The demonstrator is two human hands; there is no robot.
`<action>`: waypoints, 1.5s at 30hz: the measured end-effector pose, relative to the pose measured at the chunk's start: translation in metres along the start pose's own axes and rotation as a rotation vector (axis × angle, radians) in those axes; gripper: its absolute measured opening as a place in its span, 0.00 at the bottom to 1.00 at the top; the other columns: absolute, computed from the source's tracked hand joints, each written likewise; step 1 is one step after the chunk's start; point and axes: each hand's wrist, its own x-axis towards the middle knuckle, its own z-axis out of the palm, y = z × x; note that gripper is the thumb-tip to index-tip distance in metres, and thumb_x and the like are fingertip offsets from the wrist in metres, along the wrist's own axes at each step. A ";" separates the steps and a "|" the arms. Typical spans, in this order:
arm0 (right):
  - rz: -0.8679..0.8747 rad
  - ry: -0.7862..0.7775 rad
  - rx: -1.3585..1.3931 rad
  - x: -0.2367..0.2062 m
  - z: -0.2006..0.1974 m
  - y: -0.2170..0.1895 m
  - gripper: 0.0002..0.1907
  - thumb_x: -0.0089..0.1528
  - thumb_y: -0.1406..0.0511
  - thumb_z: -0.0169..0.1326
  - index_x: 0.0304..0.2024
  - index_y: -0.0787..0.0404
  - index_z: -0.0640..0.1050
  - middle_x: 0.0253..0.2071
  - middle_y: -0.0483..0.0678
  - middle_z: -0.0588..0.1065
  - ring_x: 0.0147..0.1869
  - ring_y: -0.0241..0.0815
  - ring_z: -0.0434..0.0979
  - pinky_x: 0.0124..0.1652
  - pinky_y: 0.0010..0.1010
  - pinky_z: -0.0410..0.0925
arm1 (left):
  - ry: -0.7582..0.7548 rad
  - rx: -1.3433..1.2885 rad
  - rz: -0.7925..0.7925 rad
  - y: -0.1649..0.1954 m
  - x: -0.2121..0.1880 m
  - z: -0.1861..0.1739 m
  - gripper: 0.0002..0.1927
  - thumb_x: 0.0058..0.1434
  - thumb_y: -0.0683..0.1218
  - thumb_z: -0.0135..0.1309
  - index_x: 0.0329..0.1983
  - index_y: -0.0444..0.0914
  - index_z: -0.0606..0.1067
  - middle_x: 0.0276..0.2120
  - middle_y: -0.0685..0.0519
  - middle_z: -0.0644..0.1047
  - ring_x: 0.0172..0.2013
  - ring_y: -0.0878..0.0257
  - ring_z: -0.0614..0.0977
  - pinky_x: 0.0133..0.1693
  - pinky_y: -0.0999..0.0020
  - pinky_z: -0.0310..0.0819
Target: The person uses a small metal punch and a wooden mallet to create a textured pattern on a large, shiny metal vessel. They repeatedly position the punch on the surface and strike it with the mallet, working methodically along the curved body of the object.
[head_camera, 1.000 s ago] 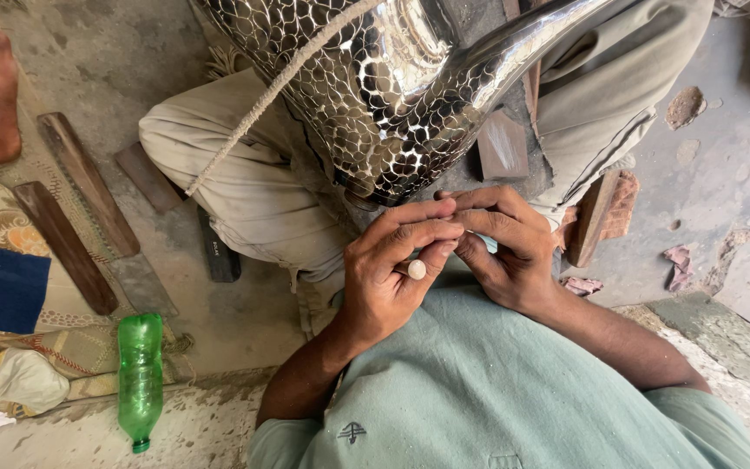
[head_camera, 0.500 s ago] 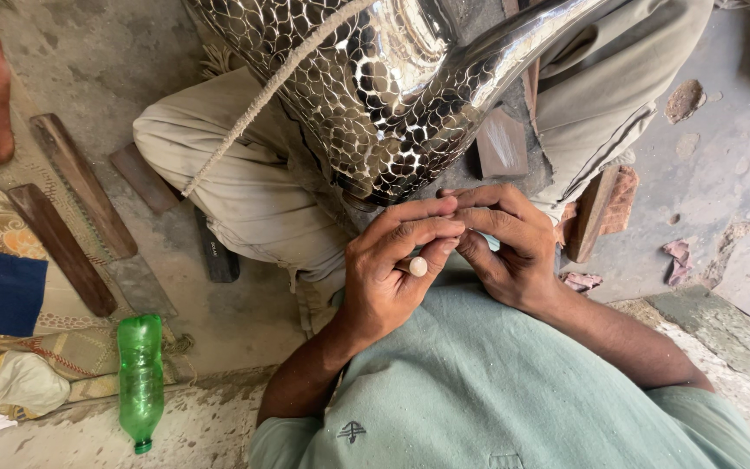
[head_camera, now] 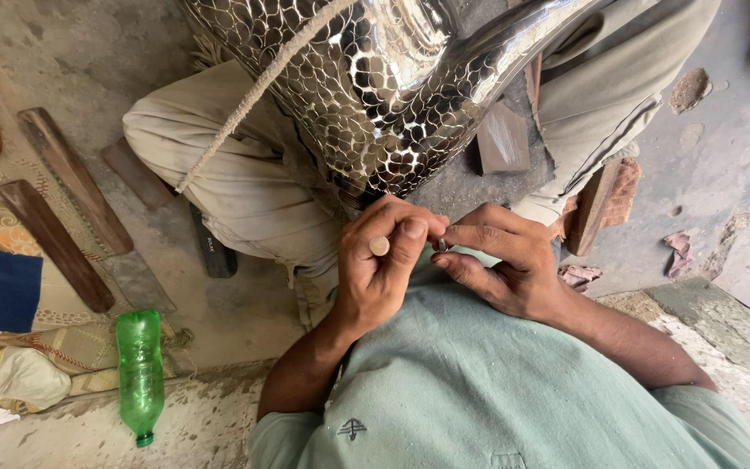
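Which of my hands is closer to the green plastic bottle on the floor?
Left. The left hand is nearer to the green bottle, which lies on that side; the right hand is farther off, beyond the left one.

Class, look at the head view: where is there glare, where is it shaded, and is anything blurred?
Head view: bright glare patches on the hammered metal vessel; soft shade beneath it around the left hand and right hand; everything reasonably sharp, including the green bottle.
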 end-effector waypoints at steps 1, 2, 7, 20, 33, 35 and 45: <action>0.004 0.005 -0.004 0.000 -0.001 0.000 0.15 0.63 0.66 0.63 0.51 0.65 0.80 0.41 0.50 0.79 0.40 0.37 0.81 0.38 0.25 0.74 | -0.010 -0.014 -0.024 0.002 -0.001 -0.001 0.11 0.76 0.46 0.47 0.47 0.34 0.77 0.43 0.53 0.80 0.41 0.66 0.83 0.45 0.74 0.81; 0.009 0.008 -0.021 0.001 -0.001 -0.001 0.14 0.63 0.67 0.63 0.51 0.65 0.80 0.41 0.50 0.79 0.41 0.38 0.81 0.39 0.26 0.74 | -0.019 0.017 -0.049 0.005 -0.001 -0.002 0.11 0.74 0.46 0.49 0.49 0.34 0.77 0.44 0.52 0.79 0.35 0.70 0.78 0.39 0.76 0.75; 0.021 0.018 -0.070 0.004 -0.003 -0.002 0.15 0.63 0.68 0.63 0.52 0.65 0.80 0.42 0.50 0.78 0.43 0.38 0.81 0.41 0.28 0.73 | -0.029 0.093 0.026 0.013 -0.001 0.000 0.08 0.73 0.44 0.56 0.53 0.37 0.79 0.52 0.52 0.78 0.25 0.77 0.68 0.33 0.78 0.70; -0.082 0.096 -0.036 0.012 0.001 -0.002 0.11 0.65 0.69 0.60 0.50 0.65 0.80 0.51 0.56 0.76 0.62 0.53 0.81 0.57 0.36 0.78 | -0.064 0.132 0.093 0.014 -0.002 0.000 0.08 0.70 0.42 0.60 0.52 0.40 0.80 0.53 0.51 0.78 0.56 0.60 0.82 0.57 0.67 0.82; -0.020 0.182 -0.093 -0.005 -0.006 0.014 0.13 0.64 0.71 0.62 0.51 0.64 0.80 0.48 0.52 0.77 0.51 0.43 0.82 0.46 0.29 0.77 | -0.121 0.157 0.083 0.006 -0.003 -0.001 0.11 0.62 0.36 0.63 0.46 0.41 0.81 0.56 0.45 0.77 0.25 0.70 0.74 0.29 0.76 0.75; 0.043 0.266 -0.254 -0.014 -0.013 0.018 0.15 0.63 0.72 0.64 0.52 0.63 0.80 0.44 0.51 0.76 0.45 0.40 0.79 0.41 0.29 0.74 | -0.130 0.230 0.117 0.003 -0.001 0.003 0.12 0.64 0.36 0.63 0.49 0.40 0.80 0.56 0.47 0.76 0.29 0.68 0.78 0.32 0.75 0.78; 0.192 0.356 -0.809 -0.046 -0.026 0.045 0.23 0.63 0.73 0.69 0.59 0.58 0.79 0.42 0.50 0.73 0.41 0.41 0.75 0.38 0.34 0.71 | -0.272 0.825 0.411 -0.061 0.037 0.037 0.18 0.67 0.42 0.62 0.60 0.39 0.78 0.57 0.51 0.76 0.52 0.58 0.82 0.53 0.64 0.80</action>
